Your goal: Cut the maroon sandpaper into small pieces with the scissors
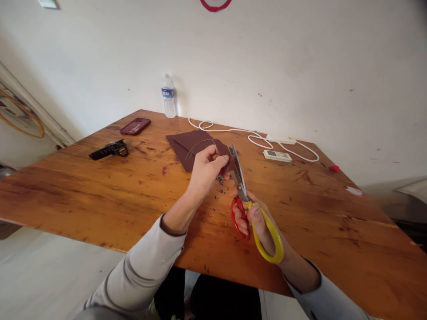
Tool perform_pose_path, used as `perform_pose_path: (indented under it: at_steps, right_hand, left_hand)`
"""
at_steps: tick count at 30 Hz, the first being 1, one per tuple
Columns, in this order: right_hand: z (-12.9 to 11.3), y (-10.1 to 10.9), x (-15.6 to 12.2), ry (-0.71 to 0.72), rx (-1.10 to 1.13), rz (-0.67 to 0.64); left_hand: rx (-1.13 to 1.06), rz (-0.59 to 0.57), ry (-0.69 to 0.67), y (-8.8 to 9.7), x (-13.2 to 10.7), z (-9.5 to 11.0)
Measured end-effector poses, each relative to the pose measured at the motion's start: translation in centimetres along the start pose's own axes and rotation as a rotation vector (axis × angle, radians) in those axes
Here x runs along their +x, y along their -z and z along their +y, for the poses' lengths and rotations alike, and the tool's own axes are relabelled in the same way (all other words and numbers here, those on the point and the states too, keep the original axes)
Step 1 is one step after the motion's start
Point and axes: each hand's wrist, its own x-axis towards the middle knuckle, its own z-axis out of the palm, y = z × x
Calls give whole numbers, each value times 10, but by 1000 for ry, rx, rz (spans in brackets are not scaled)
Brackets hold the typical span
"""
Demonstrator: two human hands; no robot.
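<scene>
Nearest the camera, your grey left sleeve (140, 255) and right sleeve (325, 291) come in from below, crossing the near edge of the table (126, 191). The one container, a clear bottle (169, 100), stands upright and capped at the far edge, close to the wall (300, 66); whether it holds liquid cannot be told. Bare wood gives you room on either side of your hands, well inside the side edges. A phone (135, 126) and a black object (106, 150) lie to the left; a remote (277, 156) and a white cable (230, 130) lie to the right. Your left hand (207, 166) has a closed grip, thumb against fingers, on a small brown piece (230, 166), held above the table in front of the brown sheets (182, 153); a thin strip (199, 142) arcs beside it. Your right hand (262, 229) grips the scissors (240, 191), thumb at the yellow loop, fingers through the red; the blades stand narrowly parted just beside the piece. Small scraps (220, 179) lie beneath.
</scene>
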Motion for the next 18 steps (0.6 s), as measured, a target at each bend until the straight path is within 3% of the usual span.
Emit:
perform_pose_path:
  at_steps: [13,18]
  right_hand:
    - [-1,-1,2,-133,108,80]
    - [1,-1,0,-117,124,78]
  left_hand:
    - [-15,-8,13,-1,-2,-1]
    - [-47,-22,26,-1,-1,-2]
